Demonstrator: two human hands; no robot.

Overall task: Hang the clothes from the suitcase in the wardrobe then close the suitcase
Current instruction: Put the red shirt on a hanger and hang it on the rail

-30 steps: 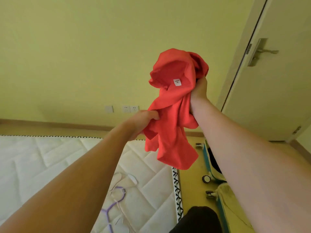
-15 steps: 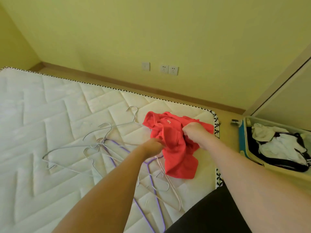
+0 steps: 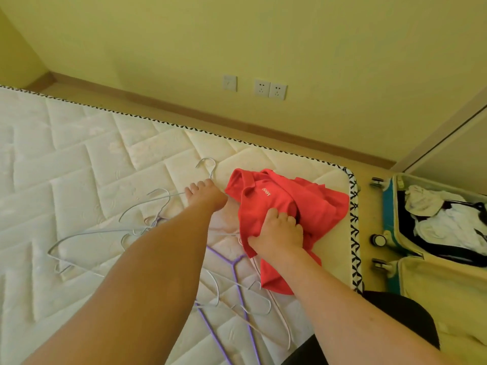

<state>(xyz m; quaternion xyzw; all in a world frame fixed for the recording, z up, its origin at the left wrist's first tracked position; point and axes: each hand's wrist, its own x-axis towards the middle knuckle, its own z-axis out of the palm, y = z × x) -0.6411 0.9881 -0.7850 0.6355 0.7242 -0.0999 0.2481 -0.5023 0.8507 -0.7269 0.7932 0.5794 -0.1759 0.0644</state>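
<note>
A red shirt (image 3: 311, 204) lies crumpled on the white mattress (image 3: 79, 159) near its right corner. My right hand (image 3: 278, 231) grips a fold of the shirt at its lower middle. My left hand (image 3: 204, 196) reaches to the neck of a pale wire hanger (image 3: 207, 164) just left of the shirt, fingers curled at it. Several more hangers, white and purple (image 3: 237, 275), lie tangled on the mattress under my arms. The open suitcase (image 3: 432, 283) sits on the floor at the right, holding white and dark clothes (image 3: 442, 222).
A yellow wall with sockets (image 3: 270, 89) runs behind the mattress. A strip of floor (image 3: 369, 206) separates the mattress and the suitcase wheels. A door edge (image 3: 448, 138) shows at the upper right. My dark-clad knee (image 3: 390, 312) is at the bottom.
The red shirt came down from mid-air onto the mattress. My left hand let go of it and moved left to a hanger, while my right hand stays on the shirt.
</note>
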